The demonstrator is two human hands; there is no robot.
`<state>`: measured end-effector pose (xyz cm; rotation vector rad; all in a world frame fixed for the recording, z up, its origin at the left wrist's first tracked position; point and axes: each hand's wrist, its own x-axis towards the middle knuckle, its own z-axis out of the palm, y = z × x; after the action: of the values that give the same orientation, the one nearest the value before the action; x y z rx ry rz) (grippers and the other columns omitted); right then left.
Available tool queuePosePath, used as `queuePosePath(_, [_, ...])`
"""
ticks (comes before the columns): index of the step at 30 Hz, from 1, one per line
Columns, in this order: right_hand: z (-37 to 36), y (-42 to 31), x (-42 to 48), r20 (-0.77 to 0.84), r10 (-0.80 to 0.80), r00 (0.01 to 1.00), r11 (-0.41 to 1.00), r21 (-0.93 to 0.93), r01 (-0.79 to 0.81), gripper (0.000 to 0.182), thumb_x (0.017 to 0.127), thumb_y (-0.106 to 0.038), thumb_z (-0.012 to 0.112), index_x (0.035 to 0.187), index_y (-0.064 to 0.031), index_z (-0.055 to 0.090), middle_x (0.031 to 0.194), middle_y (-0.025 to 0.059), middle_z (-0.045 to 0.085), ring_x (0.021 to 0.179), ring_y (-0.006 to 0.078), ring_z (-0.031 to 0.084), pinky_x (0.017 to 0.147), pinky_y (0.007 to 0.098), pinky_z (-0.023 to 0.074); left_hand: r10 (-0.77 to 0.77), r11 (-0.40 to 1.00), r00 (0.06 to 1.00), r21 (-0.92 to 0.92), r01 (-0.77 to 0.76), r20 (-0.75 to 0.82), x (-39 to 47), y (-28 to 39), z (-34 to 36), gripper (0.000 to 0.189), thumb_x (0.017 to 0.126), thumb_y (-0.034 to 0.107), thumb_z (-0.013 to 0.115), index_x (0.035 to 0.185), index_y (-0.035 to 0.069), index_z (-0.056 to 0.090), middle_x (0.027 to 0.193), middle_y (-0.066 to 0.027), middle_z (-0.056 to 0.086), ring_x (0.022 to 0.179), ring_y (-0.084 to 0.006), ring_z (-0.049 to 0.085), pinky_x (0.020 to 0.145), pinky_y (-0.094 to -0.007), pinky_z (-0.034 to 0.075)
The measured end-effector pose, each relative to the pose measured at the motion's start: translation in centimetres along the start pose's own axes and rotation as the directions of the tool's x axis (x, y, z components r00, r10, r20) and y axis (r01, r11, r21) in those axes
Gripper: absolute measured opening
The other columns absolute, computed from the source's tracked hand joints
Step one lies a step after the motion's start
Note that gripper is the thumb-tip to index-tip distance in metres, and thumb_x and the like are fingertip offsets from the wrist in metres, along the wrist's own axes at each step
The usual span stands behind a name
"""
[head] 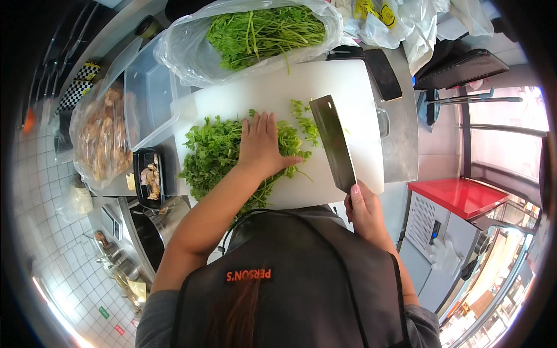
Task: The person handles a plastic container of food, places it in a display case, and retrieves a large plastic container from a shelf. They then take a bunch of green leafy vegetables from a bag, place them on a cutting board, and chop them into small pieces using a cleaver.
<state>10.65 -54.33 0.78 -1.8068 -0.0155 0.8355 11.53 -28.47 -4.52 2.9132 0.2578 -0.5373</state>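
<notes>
My left hand (261, 150) lies spread, palm down, on a heap of leafy green herbs (213, 152), which look like cilantro, on a white cutting board (324, 178). The thumb points right, towards the blade. In my right hand (365, 209), at the board's near right edge, is the handle of a cleaver (333, 145). Its broad metal blade extends away from me above the board, apart from the heap. A small strip of cut herbs (306, 123) lies between the heap and the blade. Beyond the board, an open plastic bag (187, 52) holds more green stems and leaves.
Left of the board stand a clear plastic tub (150, 102), a bag of brownish food (106, 135) and a black tray (138, 174) with food pieces. A smartphone (383, 74) lies beyond the board's far right corner. A red-topped cabinet (461, 195) stands at the right.
</notes>
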Motion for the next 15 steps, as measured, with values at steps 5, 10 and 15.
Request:
queuePosePath(5, [0.2, 0.2, -0.3, 0.001, -0.019, 1.000, 1.000, 0.011, 0.019, 0.042, 0.103, -0.037, 0.035, 0.106, -0.0007, 0.056, 0.063, -0.0001, 0.047, 0.053, 0.0067, 0.043, 0.047, 0.0220, 0.0370, -0.039, 0.993, 0.996, 0.118, 0.028, 0.086, -2.0, -0.4, 0.8, 0.127, 0.061, 0.070, 0.071, 0.147, -0.002, 0.013, 0.148, -0.0167, 0.030, 0.141, -0.0328, 0.020, 0.114, -0.0566, 0.005])
queuePosePath(10, [0.4, -0.5, -0.4, 0.000, -0.051, 0.999, 0.991, -0.126, 0.050, 0.042, 0.103, -0.034, 0.035, 0.109, 0.0012, 0.057, 0.062, 0.0008, 0.049, 0.054, 0.0082, 0.046, 0.049, 0.0241, 0.0374, -0.067, 0.983, 0.995, 0.177, 0.053, 0.074, -3.8, -1.4, 0.5, 0.130, 0.055, 0.066, 0.077, 0.147, -0.001, 0.015, 0.144, -0.0161, 0.035, 0.139, -0.0318, 0.024, 0.115, -0.0552, 0.007])
queuePosePath(15, [1.8, -2.1, -0.3, 0.079, -0.080, 0.994, 0.959, -0.265, 0.099, 0.035, 0.100, -0.023, 0.040, 0.123, -0.0002, 0.054, 0.082, 0.0231, 0.062, 0.079, 0.0394, 0.061, 0.074, 0.0395, 0.0474, 0.016, 0.996, 0.999, 0.084, -0.013, -0.032, -3.5, -2.8, 3.1, 0.105, 0.057, 0.055, 0.079, 0.133, -0.002, 0.036, 0.121, -0.0140, 0.046, 0.118, -0.0299, 0.042, 0.100, -0.0506, 0.032])
